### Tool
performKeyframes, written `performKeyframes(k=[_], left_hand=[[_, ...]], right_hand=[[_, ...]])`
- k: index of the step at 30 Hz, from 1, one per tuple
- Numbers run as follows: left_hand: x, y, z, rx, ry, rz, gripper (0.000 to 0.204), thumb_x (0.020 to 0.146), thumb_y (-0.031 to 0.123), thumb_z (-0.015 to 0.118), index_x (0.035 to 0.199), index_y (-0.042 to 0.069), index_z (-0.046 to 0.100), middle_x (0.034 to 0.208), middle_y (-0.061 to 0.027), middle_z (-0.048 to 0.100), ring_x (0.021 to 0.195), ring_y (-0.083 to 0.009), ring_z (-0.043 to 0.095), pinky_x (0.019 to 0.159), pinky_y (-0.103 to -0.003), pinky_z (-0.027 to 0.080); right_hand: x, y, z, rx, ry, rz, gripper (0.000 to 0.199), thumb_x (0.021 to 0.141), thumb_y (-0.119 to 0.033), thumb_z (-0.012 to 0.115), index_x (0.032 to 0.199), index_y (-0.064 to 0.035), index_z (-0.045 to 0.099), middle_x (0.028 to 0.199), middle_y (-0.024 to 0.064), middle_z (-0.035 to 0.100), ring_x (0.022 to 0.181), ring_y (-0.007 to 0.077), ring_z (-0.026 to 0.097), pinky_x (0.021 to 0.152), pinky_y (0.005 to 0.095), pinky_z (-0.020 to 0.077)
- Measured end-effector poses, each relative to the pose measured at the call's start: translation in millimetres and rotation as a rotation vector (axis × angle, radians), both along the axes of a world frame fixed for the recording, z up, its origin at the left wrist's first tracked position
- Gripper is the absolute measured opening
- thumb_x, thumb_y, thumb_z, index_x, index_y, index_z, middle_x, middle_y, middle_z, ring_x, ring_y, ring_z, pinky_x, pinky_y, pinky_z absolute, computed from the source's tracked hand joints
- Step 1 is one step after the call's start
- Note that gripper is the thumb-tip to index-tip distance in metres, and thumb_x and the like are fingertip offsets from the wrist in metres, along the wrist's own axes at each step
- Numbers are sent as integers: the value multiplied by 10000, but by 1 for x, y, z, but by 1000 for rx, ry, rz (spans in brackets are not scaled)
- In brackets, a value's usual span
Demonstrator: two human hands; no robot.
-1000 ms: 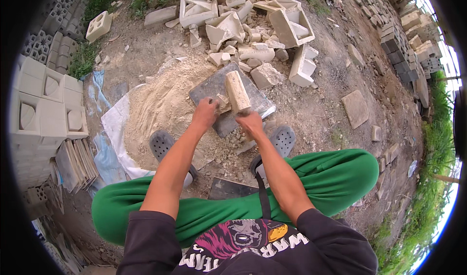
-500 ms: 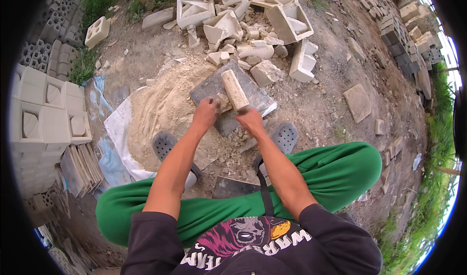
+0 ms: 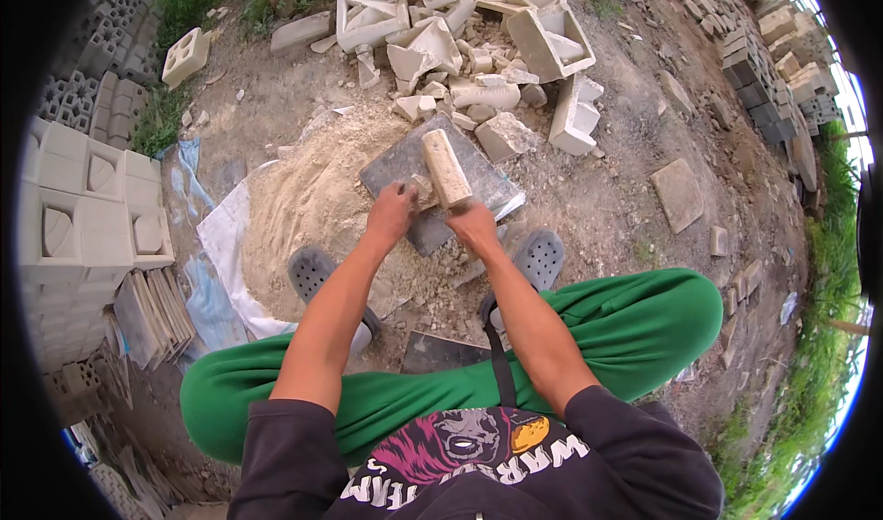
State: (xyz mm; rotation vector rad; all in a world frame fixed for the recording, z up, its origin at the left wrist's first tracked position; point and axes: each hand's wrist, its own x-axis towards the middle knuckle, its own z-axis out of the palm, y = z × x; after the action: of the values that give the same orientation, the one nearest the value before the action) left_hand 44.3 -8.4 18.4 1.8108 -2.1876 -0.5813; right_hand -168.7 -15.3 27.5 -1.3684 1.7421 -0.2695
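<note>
The right hand [image 3: 474, 226] was closed at the near end of a pale oblong block [image 3: 446, 166]; any handle was hidden. The left hand [image 3: 394, 210] gripped a pale fragment [image 3: 423, 189] beside it, over a dark slab [image 3: 394, 160]. Crushed material [image 3: 299, 189] lay left, rubble [image 3: 498, 96] beyond. The step appeared to be breaking the fragment; a blow would require left-hand clearance.

The left arm [image 3: 333, 313] and right arm [image 3: 532, 310] reach forward, and the left hand [image 3: 393, 211] and right hand [image 3: 473, 223] are both curled, with a small gap between them.
</note>
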Motion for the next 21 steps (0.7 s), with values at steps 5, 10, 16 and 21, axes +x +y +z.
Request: performKeyframes(k=[5,10,16,21], left_hand=[[-7,3,17,66,3,46,517,771,119,777,1268,90,636,1280,-204,600,1161,-402,596,972,-449,515],[1,10,-2,-67,8,45,544,769,111,770,1292,85,623,1282,-208,599,1174,-403,587,972,-449,516],[-7,1,11,19,-22,32,479,827,78,708,1297,81,619,1290,-208,602,1195,-399,582,969,-450,516],[-3,3,4,17,-23,57,434,858,31,643,1288,89,623,1300,-202,601,1180,-393,594,957,-450,521]], right_hand=[[-7,0,14,-33,-165,-108,416,688,-322,776,932,13,745,889,261,724,881,375,730,758,455,564],[17,-18,57,-275,-263,-134,331,719,-252,775,916,11,733,881,249,723,822,366,736,678,415,552],[6,8,14,-36,103,-18,379,700,-309,766,965,-38,741,879,223,737,891,365,729,742,446,556],[-2,6,16,-59,-138,-120,277,747,-215,744,879,25,707,689,130,700,604,194,697,572,354,544]])
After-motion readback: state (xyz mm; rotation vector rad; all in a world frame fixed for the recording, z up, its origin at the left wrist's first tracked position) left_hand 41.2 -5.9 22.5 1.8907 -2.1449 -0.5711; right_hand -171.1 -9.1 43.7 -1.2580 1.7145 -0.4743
